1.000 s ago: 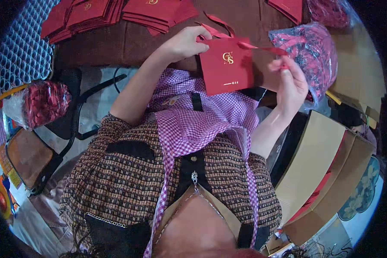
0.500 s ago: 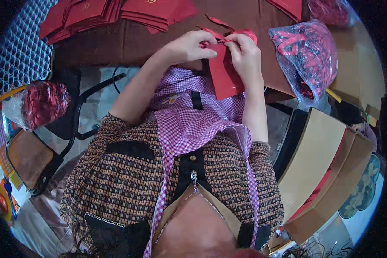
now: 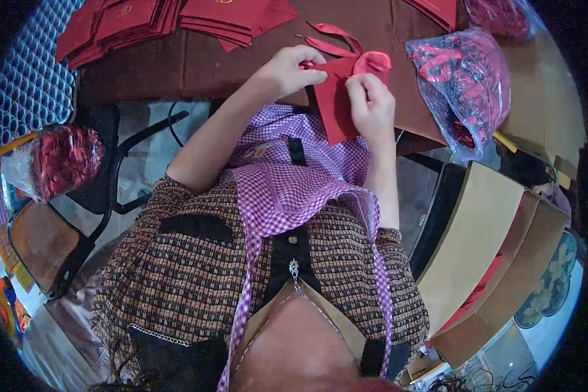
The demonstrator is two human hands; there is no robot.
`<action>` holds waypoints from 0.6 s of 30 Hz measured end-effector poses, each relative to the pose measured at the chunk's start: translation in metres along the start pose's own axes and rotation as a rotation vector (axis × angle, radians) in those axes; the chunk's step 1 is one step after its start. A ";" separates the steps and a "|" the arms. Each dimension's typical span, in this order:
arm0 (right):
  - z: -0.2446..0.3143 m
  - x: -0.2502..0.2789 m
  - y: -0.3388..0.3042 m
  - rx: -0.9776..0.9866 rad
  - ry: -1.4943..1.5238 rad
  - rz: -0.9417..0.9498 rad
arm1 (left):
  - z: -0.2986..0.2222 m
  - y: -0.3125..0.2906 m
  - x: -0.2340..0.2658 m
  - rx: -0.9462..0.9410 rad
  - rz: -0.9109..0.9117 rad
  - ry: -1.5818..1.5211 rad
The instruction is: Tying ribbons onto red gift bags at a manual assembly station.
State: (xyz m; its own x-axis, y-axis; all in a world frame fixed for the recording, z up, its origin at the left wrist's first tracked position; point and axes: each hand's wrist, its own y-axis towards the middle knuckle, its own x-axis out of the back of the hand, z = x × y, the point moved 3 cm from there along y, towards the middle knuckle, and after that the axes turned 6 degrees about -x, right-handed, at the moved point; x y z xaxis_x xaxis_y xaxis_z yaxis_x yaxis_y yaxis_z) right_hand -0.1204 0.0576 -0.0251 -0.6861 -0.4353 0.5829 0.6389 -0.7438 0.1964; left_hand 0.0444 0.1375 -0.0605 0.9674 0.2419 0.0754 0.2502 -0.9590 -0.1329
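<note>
A brown bench (image 3: 242, 62) ran across the top of the view, with cardboard boxes (image 3: 496, 261) standing off its right end and a stack of red envelopes (image 3: 144, 23) along its far left edge. A clear bag of red ribbons (image 3: 467, 85) lay near the bench's right edge. At the near edge, about the middle, a red envelope (image 3: 336, 108) was held upright between both hands, with a red ribbon (image 3: 356, 55) at its top.

The left hand (image 3: 287, 72) reached in from the left, forearm bare, its grip pinched together on the envelope's upper left corner. The right hand (image 3: 371, 104) stood on the right side, fingers curled and its grip clamped on the envelope's edge just under the ribbon loop.

Half a second before, the hands sat much the same; a second before, the right hand was spread wide apart to the right and the envelope's face showed whole.

The hands now hid most of the envelope's face, and whether the ribbon was knotted could not be made out.
</note>
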 end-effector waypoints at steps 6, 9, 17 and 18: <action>0.007 -0.011 -0.001 0.095 -0.241 -0.029 | 0.001 0.000 0.000 -0.153 -0.061 0.122; 0.006 -0.012 0.001 0.107 -0.236 -0.045 | -0.003 0.001 0.000 -0.182 -0.074 0.241; 0.005 -0.015 0.007 0.049 -0.145 -0.104 | -0.002 0.002 -0.002 -0.272 -0.098 0.181; 0.007 -0.015 0.008 0.077 -0.181 -0.121 | -0.003 0.002 -0.002 -0.245 -0.095 0.154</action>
State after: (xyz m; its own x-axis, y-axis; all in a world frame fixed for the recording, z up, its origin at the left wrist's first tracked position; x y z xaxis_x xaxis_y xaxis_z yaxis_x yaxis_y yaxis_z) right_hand -0.1026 0.0620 -0.0264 -0.6900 -0.2419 0.6822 0.5850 -0.7415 0.3287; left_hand 0.0424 0.1351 -0.0583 0.9180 0.3249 0.2277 0.3040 -0.9448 0.1224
